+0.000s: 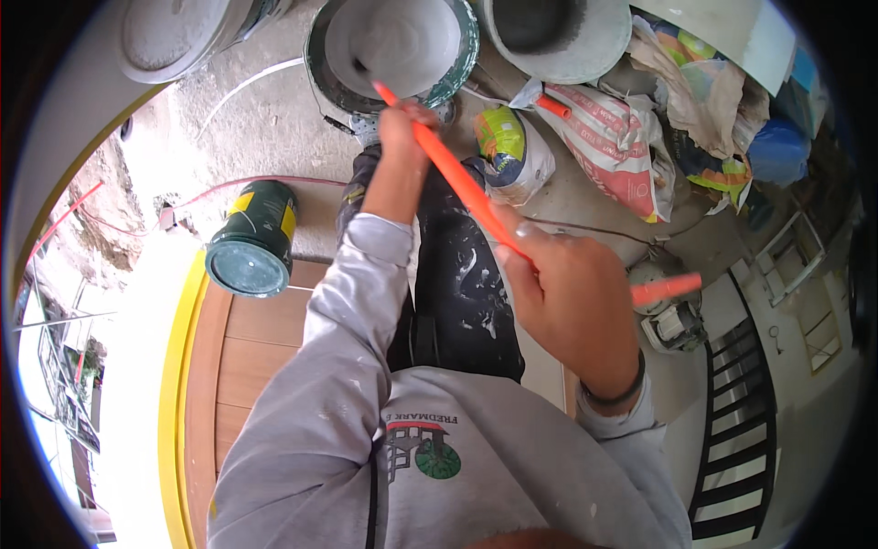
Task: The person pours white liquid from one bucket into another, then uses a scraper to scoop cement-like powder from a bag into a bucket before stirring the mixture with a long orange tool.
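**Both hands on an orange pole in a paint bucket**

Left of centre lies a dark green can (pixel 253 240). At upper centre, the left hand (pixel 405 128) grips the orange pole (pixel 457 178), whose tip dips into the white-filled bucket (pixel 393 46). At centre right, the right hand (pixel 567 293) clasps it lower. Bags (pixel 613 137) crowd the upper right.

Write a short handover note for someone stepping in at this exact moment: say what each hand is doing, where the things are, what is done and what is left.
Left hand: gripping the orange stick low down, near the bucket.
Right hand: gripping the same stick higher up; its top end pokes out past the hand.
Things: the stick's lower end sits in the white paint inside the green bucket on the floor ahead of the feet. A closed green can stands to the left; bags lie to the right.
Done: stick is in the paint, both hands set.
Left: stirring; whether the paint is mixed through cannot be judged from here.
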`<state>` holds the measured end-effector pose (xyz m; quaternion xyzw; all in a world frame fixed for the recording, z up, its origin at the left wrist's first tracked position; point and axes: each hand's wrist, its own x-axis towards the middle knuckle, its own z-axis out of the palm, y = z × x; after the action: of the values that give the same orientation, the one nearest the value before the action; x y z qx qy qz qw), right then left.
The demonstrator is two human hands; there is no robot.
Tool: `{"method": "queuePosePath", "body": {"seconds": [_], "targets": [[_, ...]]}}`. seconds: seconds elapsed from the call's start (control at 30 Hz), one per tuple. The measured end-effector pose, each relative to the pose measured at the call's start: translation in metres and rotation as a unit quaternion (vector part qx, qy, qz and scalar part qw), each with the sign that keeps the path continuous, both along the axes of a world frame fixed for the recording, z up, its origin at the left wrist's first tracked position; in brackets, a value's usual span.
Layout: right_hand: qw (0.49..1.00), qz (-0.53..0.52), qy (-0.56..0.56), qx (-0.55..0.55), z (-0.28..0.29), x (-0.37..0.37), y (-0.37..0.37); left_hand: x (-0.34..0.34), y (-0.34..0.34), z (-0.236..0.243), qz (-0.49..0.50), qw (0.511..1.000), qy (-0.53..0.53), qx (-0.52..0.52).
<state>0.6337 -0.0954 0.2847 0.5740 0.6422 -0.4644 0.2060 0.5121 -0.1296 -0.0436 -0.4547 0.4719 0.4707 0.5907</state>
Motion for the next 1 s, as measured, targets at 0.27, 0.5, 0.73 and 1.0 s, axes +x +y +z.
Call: {"method": "queuePosePath", "body": {"seconds": [0.27, 0.5, 0.73, 1.0], "targets": [[0.991, -0.039, 0.018, 0.129, -0.016, 0.007, 0.006, -0.002, 0.05, -0.014, -0.013, 0.979, -0.008, 0.202], [0.991, -0.006, -0.082, 0.103, -0.001, -0.004, 0.006, 0.029, 0.024, 0.007, -0.093, 0.995, -0.013, 0.046], [0.994, -0.052, 0.064, 0.067, -0.02, -0.008, 0.011, -0.027, 0.027, 0.0, -0.014, 0.986, 0.102, 0.128], [0.984, -0.103, -0.035, 0.142, -0.015, -0.006, 0.006, 0.022, 0.06, -0.015, -0.093, 0.988, 0.035, 0.115]]}}
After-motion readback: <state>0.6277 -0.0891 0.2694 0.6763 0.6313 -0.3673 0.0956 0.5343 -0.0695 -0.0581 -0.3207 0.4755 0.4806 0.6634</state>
